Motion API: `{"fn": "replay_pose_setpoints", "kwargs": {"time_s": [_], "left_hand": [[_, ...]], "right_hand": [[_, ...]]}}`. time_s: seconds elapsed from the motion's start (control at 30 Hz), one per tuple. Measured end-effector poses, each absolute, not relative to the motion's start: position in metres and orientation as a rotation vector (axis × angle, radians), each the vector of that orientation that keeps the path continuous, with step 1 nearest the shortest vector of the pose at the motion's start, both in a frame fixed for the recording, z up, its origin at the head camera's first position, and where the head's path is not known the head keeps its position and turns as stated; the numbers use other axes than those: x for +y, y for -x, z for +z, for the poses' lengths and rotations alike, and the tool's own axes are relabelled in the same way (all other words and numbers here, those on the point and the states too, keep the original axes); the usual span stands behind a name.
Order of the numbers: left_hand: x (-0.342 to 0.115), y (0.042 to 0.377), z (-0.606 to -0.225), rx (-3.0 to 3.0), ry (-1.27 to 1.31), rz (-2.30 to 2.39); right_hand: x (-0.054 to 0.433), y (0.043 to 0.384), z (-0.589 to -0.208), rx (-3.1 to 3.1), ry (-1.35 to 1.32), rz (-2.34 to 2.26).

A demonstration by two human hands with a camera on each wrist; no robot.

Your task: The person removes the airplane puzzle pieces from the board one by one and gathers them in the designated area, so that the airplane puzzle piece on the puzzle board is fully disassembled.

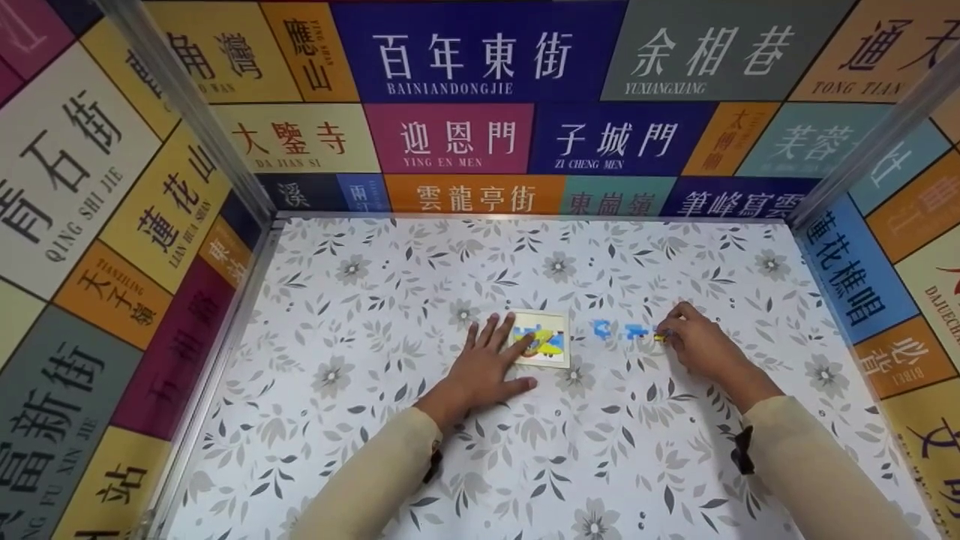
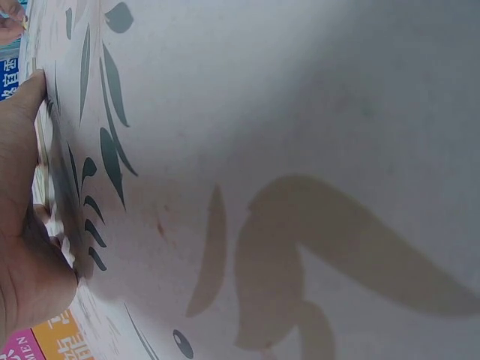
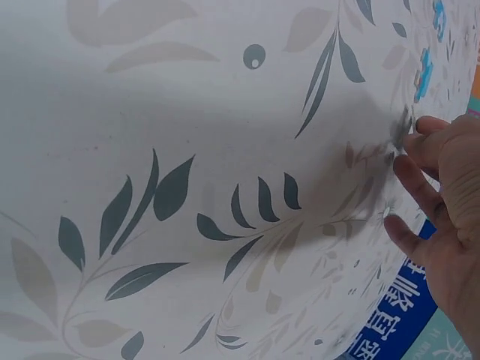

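A small cream-framed jigsaw puzzle (image 1: 566,341) with a yellow and blue picture lies flat on the table. My left hand (image 1: 484,367) rests beside it, fingers spread, one fingertip on the picture. In the left wrist view only part of the left hand (image 2: 22,217) shows, low against the tabletop. Off to the right of the frame, two loose blue puzzle pieces (image 1: 601,328) (image 1: 636,331) lie in a row. At the row's end my right hand (image 1: 697,341) pinches a small yellow-and-dark puzzle piece (image 1: 660,337). Fingers of the right hand (image 3: 446,180) hide that piece in the right wrist view.
A white tabletop (image 1: 420,480) printed with grey flowers and leaves spreads under both hands. Upright panels of coloured street-name signs (image 1: 465,139) enclose it at the back and on both sides, and a clear edge strip (image 1: 247,225) runs along the left corner.
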State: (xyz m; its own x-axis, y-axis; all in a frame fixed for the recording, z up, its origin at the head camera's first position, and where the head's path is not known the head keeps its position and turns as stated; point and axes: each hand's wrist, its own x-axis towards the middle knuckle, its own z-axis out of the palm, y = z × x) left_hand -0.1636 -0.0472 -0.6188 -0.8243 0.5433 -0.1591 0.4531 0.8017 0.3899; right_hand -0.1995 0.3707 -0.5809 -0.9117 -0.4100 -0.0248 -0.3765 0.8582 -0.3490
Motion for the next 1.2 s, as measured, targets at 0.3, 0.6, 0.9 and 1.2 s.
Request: {"fn": "replay_pose_setpoints", "kwargs": {"time_s": [0.3,0.6,0.9,1.2], "left_hand": [[-0.0466,0.1652,-0.6183,2.735,-0.778,0.479],[-0.0470,0.1645,-0.6171,2.751,-0.803,0.481],[-0.0474,0.1641,-0.6171,2.754,-0.789,0.477],[-0.0466,0.1633,-0.6171,2.741,-0.770,0.463]], "right_hand": [[0.3713,0.1978,-0.5833,2.963,0.728,-0.520],[0.3688,0.1962,-0.5808,2.950,0.721,-0.504],[0.3631,0.1942,-0.5803,2.944,0.683,-0.452],[0.3645,0.1929,-0.5830,2.925,0.645,-0.454]]}}
